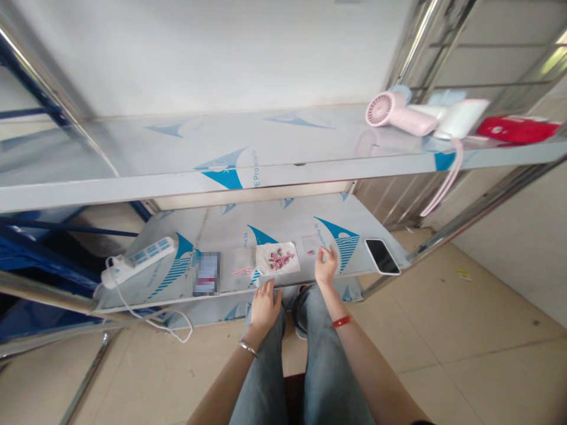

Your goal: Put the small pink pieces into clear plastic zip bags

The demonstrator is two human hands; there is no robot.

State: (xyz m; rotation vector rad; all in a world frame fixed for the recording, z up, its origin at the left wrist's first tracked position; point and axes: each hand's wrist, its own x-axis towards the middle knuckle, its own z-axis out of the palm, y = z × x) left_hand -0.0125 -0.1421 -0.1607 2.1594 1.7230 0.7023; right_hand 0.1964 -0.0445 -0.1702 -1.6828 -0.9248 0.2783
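Observation:
On the lower shelf [239, 221] lies a white napkin or paper [264, 262] holding a heap of small pink and red pieces [280, 258], which look like beads. My left hand [264, 307] is at the shelf's front edge, just below the paper, fingers stretched out and nothing visible in them. To the right of the paper, my right hand [326, 265] has its fingers curled together beside a small clear plastic bag [310, 243] with a few pink bits. Whatever the right fingers may hold is too small to make out. Another clear bag [243, 260] with pink sticks lies left of the paper.
A pixelated dark-framed object [207, 273] and a white power strip [148, 257] with its cord lie to the left. At the right end is a phone [383, 257]. The upper shelf [177, 150] overhangs, bearing a pink handheld fan [401, 113] and a red packet [516, 130].

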